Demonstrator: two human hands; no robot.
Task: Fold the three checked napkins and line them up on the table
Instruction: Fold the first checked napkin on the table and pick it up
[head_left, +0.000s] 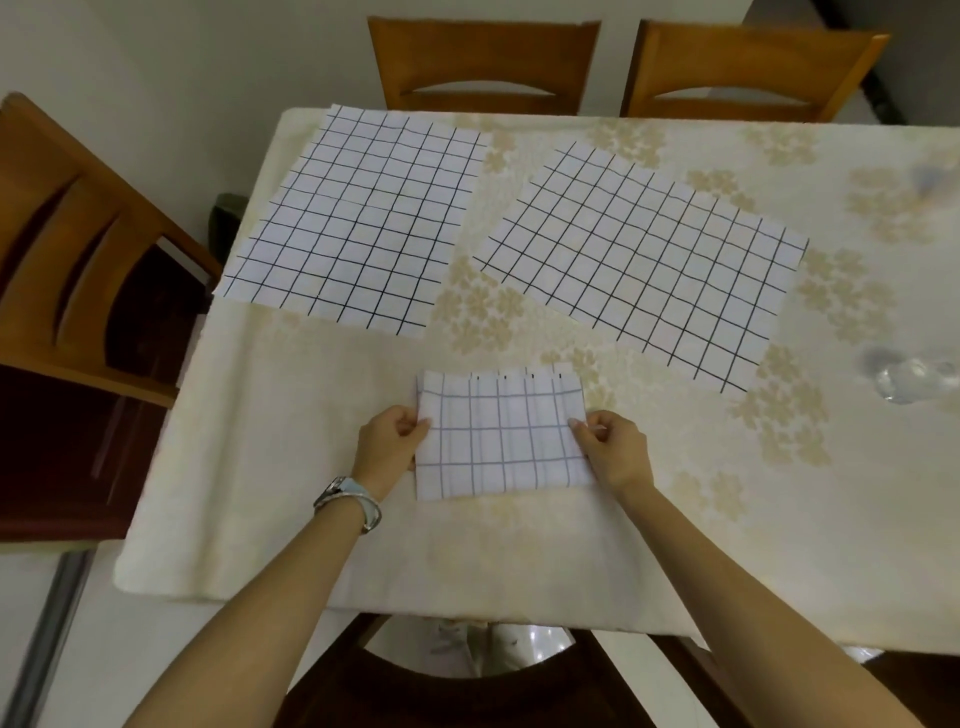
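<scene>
Three white napkins with a black check lie on the table (260, 467). One napkin (501, 436) is folded over near the front middle, its pale back side up. My left hand (392, 444) pinches its left edge and my right hand (615, 447) pinches its right edge. A second napkin (358, 218) lies flat and unfolded at the far left. The third napkin (644, 260) lies flat and unfolded at the far right, turned at an angle.
A cream flowered tablecloth covers the table. A clear glass object (904, 382) lies near the right edge. Wooden chairs stand at the far side (483, 62), (748, 67), at the left (78, 249) and at the near edge (467, 686).
</scene>
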